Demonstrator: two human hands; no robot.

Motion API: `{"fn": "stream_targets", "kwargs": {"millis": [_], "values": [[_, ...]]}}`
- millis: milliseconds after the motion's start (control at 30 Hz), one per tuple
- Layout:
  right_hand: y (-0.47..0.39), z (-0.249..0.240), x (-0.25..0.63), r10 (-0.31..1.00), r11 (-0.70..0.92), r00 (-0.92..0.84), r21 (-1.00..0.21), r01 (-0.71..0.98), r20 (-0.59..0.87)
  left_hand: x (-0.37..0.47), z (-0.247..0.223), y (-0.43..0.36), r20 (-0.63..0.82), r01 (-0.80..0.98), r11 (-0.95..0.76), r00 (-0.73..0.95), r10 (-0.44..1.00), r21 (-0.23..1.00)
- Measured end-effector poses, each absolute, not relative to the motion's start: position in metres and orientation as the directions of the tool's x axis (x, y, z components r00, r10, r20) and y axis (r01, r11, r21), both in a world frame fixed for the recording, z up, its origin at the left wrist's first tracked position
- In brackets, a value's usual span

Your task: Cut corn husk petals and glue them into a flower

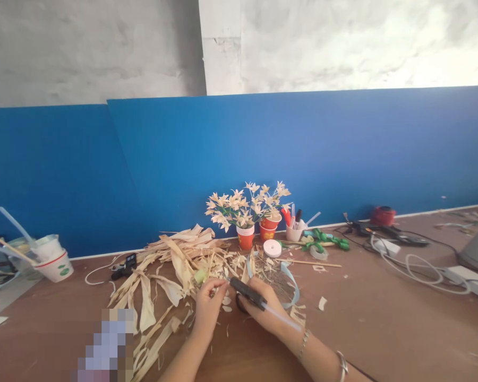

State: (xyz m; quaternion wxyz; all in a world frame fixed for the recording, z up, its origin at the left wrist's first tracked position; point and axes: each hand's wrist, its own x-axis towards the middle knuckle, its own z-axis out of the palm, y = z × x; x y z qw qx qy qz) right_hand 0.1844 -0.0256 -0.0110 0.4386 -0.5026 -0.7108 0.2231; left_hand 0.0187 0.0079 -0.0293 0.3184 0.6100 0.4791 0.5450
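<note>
My right hand [269, 306] is wrapped round a black hot glue gun [249, 293], and a translucent glue stick [284, 318] sticks out of its rear end. The gun's tip points left and away from me, close to my left fingertips. My left hand [207, 306] is closed in a pinch. What it pinches is too small to name. Just beyond both hands lies a heap of dry husks [179, 260] with pale scraps. A light-blue ribbon [290, 278] curls beside the right hand. Behind stand pale husk-like flowers [237, 204] in a red paper cup [246, 241].
A white tape roll [272, 248], a thin stick [314, 263], a cup of pens [293, 233] and green tape pieces [322, 239] lie toward the back. White cables [418, 270] and a power strip [472, 284] are right. A paper cup [56, 265] stands left. A blue panel [287, 143] borders the table.
</note>
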Motion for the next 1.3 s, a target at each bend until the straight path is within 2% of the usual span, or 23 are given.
{"fn": "stream_targets", "kwargs": {"millis": [267,1300], "values": [[-0.0270,-0.0077,0.1821,0.923,0.363,-0.081,-0.779,0.511,0.377,0.0180,-0.0311,0.0089,0.360,0.243,-0.336,-0.060,0.931,0.910],[-0.0245,-0.0122,0.1837,0.906,0.405,-0.120,-0.746,0.529,0.406,0.0173,-0.0370,0.0106,0.340,0.228,-0.323,-0.041,0.939,0.919]]}}
